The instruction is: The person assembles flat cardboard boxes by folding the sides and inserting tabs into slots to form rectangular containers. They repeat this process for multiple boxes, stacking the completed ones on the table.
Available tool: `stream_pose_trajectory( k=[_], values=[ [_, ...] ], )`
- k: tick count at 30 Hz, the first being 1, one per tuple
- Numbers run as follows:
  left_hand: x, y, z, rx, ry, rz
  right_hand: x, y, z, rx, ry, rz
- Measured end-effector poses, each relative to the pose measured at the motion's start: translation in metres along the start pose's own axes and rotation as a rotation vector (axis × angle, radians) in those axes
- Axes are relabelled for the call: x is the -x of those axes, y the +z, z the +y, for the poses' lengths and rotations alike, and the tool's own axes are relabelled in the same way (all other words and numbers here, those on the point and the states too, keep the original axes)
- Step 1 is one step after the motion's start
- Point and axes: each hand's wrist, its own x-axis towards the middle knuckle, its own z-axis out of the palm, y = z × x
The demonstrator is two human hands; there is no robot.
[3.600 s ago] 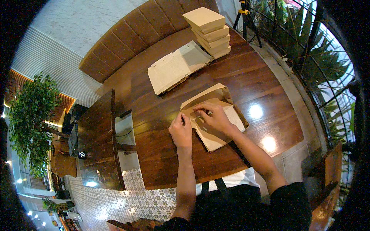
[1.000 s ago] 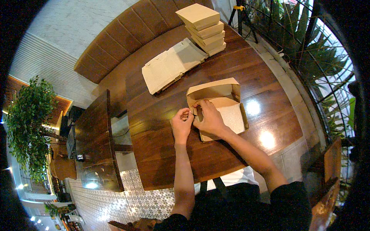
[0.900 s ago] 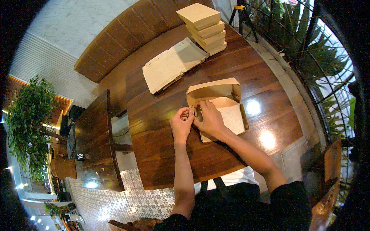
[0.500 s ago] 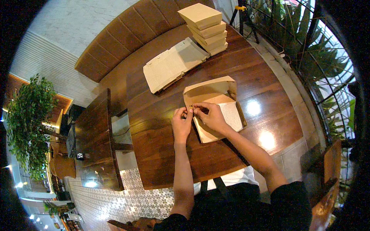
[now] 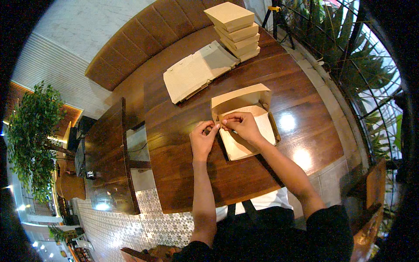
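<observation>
A brown cardboard box [image 5: 238,150] stands on the table in front of me, its lid [image 5: 242,97] raised at the far side. At its left wall, my left hand [image 5: 202,139] is closed, with thumb and forefinger pinching the edge near the back corner. Just to the right, my right hand [image 5: 242,126] reaches over the box, its fingertips pinched on the same left side from within. The small flap between my fingertips is mostly hidden. My right hand and wrist cover part of the box's inside.
Flattened cardboard boxes [image 5: 192,74] lie stacked on the wooden table [image 5: 174,153] toward the back. Beside them, at the far right, rises a pile of folded, closed boxes [image 5: 238,32]. A brown bench [image 5: 131,48] lines the back, and a second table [image 5: 109,161] stands left.
My left hand has shifted slightly left, and my right hand slightly up and right. The gap between them is a little wider. The box's raised lid looks a bit more upright.
</observation>
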Motion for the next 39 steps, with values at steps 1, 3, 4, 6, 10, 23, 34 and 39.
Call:
stream_pose_trajectory(
  k=[1,3,4,6,10,23,34,39],
  values=[
    [-0.001,0.0,0.0,-0.013,0.057,0.013,-0.001,-0.001,0.0,-0.046,0.038,0.0],
    [-0.005,-0.002,-0.001,-0.027,0.172,0.023,-0.004,-0.003,0.002,-0.024,0.042,-0.013],
    [-0.005,-0.003,-0.001,-0.043,0.2,0.031,-0.005,-0.003,0.003,-0.014,0.044,-0.021],
    [-0.006,-0.004,-0.002,-0.067,0.203,0.024,-0.006,-0.004,0.004,-0.001,0.044,-0.052],
    [-0.005,-0.009,0.0,-0.118,0.26,0.018,-0.002,-0.008,-0.003,-0.051,0.115,-0.145],
    [-0.001,-0.02,0.006,-0.107,0.41,0.033,0.0,-0.005,-0.011,0.019,0.091,-0.184],
    [0.011,-0.012,0.019,0.061,0.033,-0.016,0.002,-0.004,-0.015,0.407,-0.15,-0.09],
    [0.008,0.003,0.029,0.067,-0.034,0.063,0.005,0.0,-0.011,0.499,-0.311,-0.089]
  ],
)
